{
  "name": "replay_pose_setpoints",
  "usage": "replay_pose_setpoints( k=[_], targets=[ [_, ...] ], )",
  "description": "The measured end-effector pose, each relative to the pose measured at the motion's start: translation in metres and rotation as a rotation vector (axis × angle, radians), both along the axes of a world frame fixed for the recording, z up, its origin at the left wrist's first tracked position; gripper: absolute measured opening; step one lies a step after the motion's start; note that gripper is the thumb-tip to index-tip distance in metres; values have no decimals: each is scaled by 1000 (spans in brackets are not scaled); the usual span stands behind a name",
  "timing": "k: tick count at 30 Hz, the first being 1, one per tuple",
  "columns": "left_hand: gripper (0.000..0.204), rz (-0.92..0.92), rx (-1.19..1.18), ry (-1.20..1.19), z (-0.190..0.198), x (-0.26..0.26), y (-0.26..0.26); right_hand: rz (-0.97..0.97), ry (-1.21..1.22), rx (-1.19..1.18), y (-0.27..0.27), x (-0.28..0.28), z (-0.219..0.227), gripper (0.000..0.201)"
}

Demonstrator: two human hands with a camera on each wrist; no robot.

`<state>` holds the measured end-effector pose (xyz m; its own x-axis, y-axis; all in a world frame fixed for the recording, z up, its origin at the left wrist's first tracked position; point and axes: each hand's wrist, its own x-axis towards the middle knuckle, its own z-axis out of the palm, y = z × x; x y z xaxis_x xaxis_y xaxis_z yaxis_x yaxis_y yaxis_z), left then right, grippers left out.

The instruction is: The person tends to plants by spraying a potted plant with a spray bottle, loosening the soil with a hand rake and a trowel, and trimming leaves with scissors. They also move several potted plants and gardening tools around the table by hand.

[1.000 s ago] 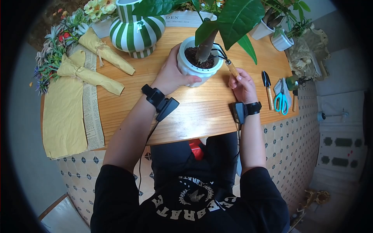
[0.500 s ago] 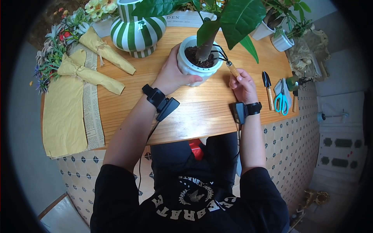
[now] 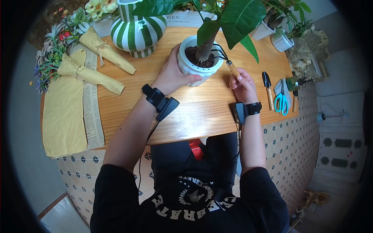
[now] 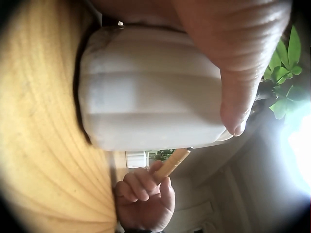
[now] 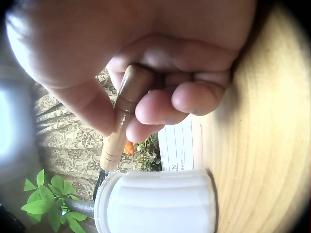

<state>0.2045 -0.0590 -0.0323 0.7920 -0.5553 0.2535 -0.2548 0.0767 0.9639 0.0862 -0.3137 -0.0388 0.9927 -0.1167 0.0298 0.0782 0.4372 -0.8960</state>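
Observation:
A white flowerpot [image 3: 209, 75] stands on the wooden table, holding dark soil [image 3: 191, 53] and a thick-stemmed green plant [image 3: 205, 49]. My left hand [image 3: 169, 75] grips the pot's left side, its thumb across the front; the left wrist view shows the thumb close against the pot wall [image 4: 150, 92]. My right hand [image 3: 244, 85] pinches the wooden handle [image 3: 233, 69] of a small black-pronged hand rake between thumb and fingers. Its prongs [image 3: 221, 51] reach over the pot's right rim toward the soil. The tips are partly hidden behind the stem and rim.
A green-striped vase [image 3: 138, 33] stands behind the left hand. Paper-wrapped bundles [image 3: 93, 79] lie on paper sheets [image 3: 64, 116] at left. A small trowel [image 3: 268, 87], blue-handled scissors [image 3: 281, 103] and a green bottle [image 3: 292, 83] are at right. Potted plants [image 3: 282, 40] line the back.
The hand rake shifts by a very small amount at the pot's rim. Both hands keep their places.

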Motion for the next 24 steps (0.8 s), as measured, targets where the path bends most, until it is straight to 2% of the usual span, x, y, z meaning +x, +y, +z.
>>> replay_pose_setpoints(
  k=[24],
  targets=[
    [108, -20, -20, 22, -1, 1, 0, -6, 15, -21, -3, -1, -4, 27]
  ],
)
